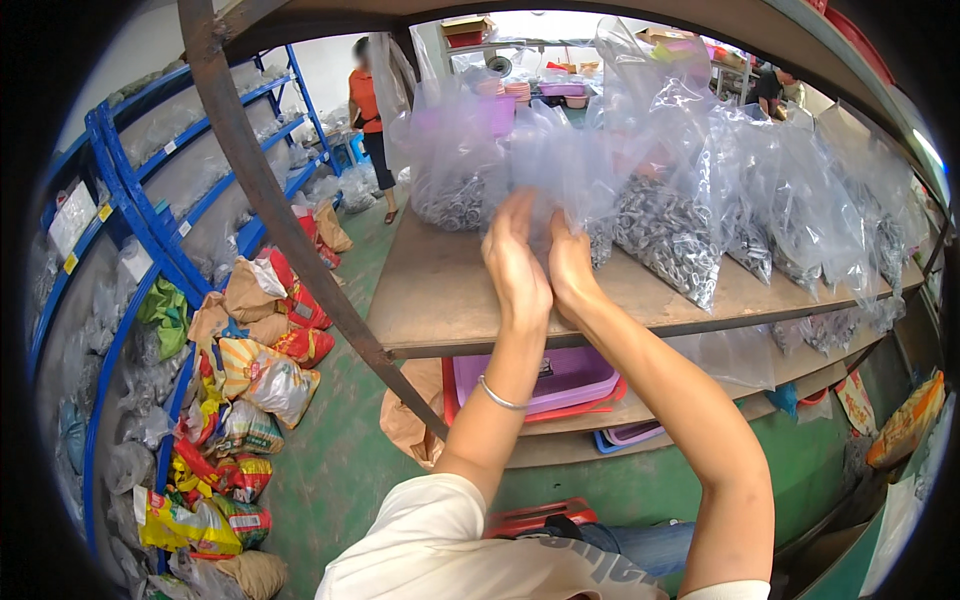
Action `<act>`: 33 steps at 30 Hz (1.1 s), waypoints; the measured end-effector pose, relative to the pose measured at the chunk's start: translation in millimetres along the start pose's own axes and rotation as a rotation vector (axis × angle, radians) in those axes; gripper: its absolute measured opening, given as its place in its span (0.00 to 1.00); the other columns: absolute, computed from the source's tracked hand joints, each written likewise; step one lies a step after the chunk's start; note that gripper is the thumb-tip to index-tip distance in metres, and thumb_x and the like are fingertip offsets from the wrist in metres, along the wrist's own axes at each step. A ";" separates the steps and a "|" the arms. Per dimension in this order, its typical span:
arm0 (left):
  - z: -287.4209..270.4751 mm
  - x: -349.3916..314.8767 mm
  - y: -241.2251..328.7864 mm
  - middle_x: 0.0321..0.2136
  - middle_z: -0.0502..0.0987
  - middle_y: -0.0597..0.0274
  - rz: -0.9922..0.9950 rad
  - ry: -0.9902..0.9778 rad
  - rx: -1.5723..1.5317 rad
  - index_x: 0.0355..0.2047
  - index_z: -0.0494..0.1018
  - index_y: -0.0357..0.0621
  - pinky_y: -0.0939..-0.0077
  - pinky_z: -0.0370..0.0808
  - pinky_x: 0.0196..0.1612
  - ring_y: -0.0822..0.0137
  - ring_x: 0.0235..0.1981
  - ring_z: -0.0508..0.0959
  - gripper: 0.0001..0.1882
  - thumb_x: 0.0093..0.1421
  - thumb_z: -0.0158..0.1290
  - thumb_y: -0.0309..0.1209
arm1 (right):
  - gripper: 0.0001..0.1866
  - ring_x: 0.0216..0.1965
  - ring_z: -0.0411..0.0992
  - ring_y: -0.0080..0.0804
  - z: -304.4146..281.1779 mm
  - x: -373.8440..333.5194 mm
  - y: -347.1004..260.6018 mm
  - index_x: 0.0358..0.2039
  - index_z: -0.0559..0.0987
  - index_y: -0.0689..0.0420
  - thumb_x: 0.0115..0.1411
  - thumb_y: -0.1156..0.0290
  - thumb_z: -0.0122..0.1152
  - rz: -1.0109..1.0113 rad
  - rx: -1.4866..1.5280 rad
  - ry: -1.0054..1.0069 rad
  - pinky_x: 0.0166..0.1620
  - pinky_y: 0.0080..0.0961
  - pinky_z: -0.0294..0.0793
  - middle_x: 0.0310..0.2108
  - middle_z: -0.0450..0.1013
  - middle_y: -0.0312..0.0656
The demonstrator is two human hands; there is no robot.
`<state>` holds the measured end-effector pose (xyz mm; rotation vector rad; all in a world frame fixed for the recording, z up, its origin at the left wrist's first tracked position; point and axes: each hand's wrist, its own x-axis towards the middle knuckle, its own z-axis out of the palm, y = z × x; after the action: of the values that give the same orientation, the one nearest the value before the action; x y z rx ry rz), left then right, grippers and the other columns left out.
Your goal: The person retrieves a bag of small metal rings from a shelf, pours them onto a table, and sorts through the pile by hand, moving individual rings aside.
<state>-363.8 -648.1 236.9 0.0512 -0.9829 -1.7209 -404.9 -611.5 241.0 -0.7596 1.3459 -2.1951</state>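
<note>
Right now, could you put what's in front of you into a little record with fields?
place: storeroom with a wooden shelf
left hand: raised, touching a clear plastic bag
right hand: raised beside it, on the same bag
bag contents: cannot tell
nearby: bags of small grey metal parts
below: purple bin
left side: blue racks, colourful sacks

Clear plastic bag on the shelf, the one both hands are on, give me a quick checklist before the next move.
1. Both hands on the clear plastic bag: ok; left hand and right hand press its front.
2. Grip closed on the film: cannot tell; fingers look flat.
3. Bag resting on the shelf board: ok.
4. Neighbouring bag of dark metal parts apart: not ok; it crowds in on the right.
5. Bag sealed: cannot tell.
</note>
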 end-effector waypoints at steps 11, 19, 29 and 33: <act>-3.3 -26.8 7.0 0.59 0.55 0.47 -0.007 0.130 0.087 0.60 0.49 0.30 0.70 0.56 0.59 0.59 0.58 0.60 0.30 0.60 0.43 0.27 | 0.21 0.46 0.70 0.42 4.7 -10.4 15.0 0.49 0.66 0.69 0.60 0.66 0.47 0.083 -0.071 0.002 0.49 0.33 0.67 0.46 0.69 0.53; -9.1 -9.2 7.4 0.57 0.61 0.49 -0.045 0.012 0.174 0.56 0.58 0.28 0.71 0.60 0.57 0.61 0.55 0.64 0.24 0.63 0.42 0.31 | 0.19 0.42 0.71 0.44 7.9 -10.6 32.3 0.48 0.69 0.68 0.63 0.70 0.36 0.074 0.058 0.116 0.47 0.34 0.67 0.41 0.72 0.55; -10.9 -28.3 -5.0 0.58 0.59 0.49 0.267 0.105 0.444 0.57 0.57 0.33 0.67 0.60 0.58 0.59 0.58 0.61 0.25 0.61 0.46 0.28 | 0.29 0.53 0.64 0.49 -32.8 -56.7 4.5 0.52 0.61 0.73 0.52 0.70 0.56 -0.151 -0.498 -0.009 0.52 0.34 0.66 0.51 0.63 0.62; 26.3 -60.4 -4.2 0.53 0.66 0.47 0.801 0.083 0.883 0.51 0.66 0.34 0.63 0.60 0.57 0.56 0.54 0.65 0.18 0.62 0.45 0.29 | 0.29 0.47 0.67 0.36 -106.4 -134.3 -17.2 0.55 0.60 0.64 0.54 0.69 0.58 -0.274 -0.661 0.047 0.48 0.31 0.69 0.50 0.64 0.52</act>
<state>-355.7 -583.5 226.0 0.2582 -1.3888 -0.4849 -376.5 -450.3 187.8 -1.1848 2.1396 -1.9555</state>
